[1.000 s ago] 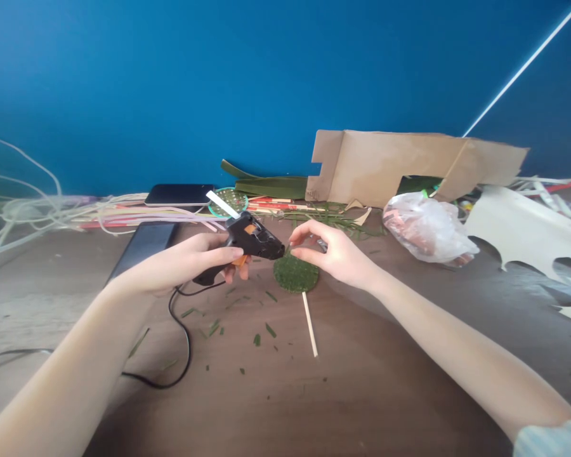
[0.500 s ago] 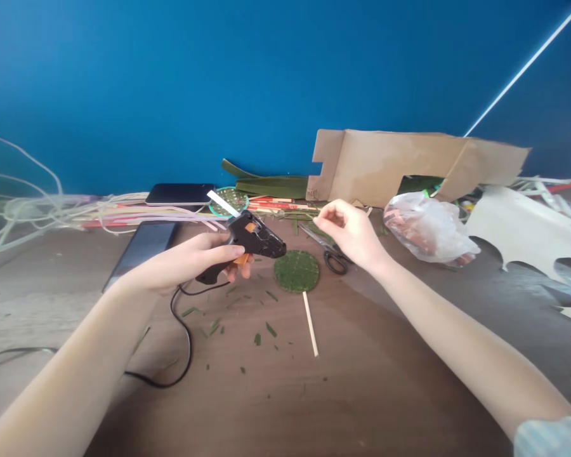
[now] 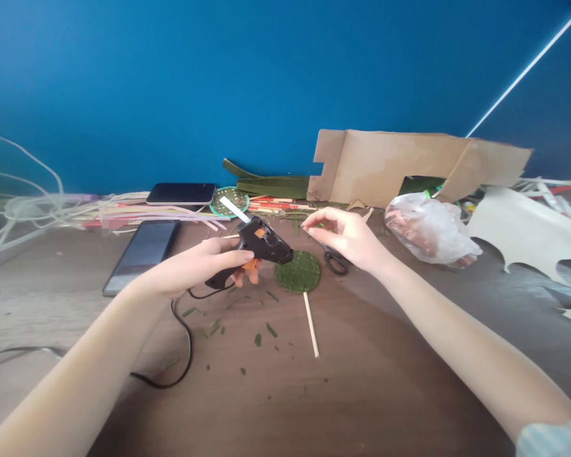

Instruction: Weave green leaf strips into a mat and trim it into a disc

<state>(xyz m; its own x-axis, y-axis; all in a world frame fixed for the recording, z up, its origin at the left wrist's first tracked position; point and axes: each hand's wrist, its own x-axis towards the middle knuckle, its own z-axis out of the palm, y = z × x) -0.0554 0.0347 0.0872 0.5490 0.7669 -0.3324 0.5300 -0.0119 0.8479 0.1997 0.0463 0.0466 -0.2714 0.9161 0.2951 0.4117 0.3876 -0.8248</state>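
My left hand (image 3: pixel 219 261) is wrapped round the grip of a black glue gun (image 3: pixel 269 243) with an orange trigger. A white glue stick (image 3: pixel 234 209) juts from its back end. The nozzle points right and down, close to the upper left edge of a round green woven disc (image 3: pixel 297 271) on the table. From under the disc a pale thin stick (image 3: pixel 311 325) extends toward me. My right hand (image 3: pixel 345 236) hovers above and right of the disc, thumb and forefinger pinched; what they hold, if anything, is too small to name. Black-handled scissors (image 3: pixel 336 261) lie partly hidden beneath it.
Two phones (image 3: pixel 145 254) lie at the left. The black cord (image 3: pixel 189 343) loops below my left hand. Green leaf scraps (image 3: pixel 271 330) are scattered in front. At the back are a patterned round coaster-like piece (image 3: pixel 216 204), a cardboard piece (image 3: pixel 385 162) and a plastic bag (image 3: pixel 431 228).
My left hand has brought the glue gun a little right and down, nearer the disc. My right hand has shifted slightly left and down, its fingertips lower.
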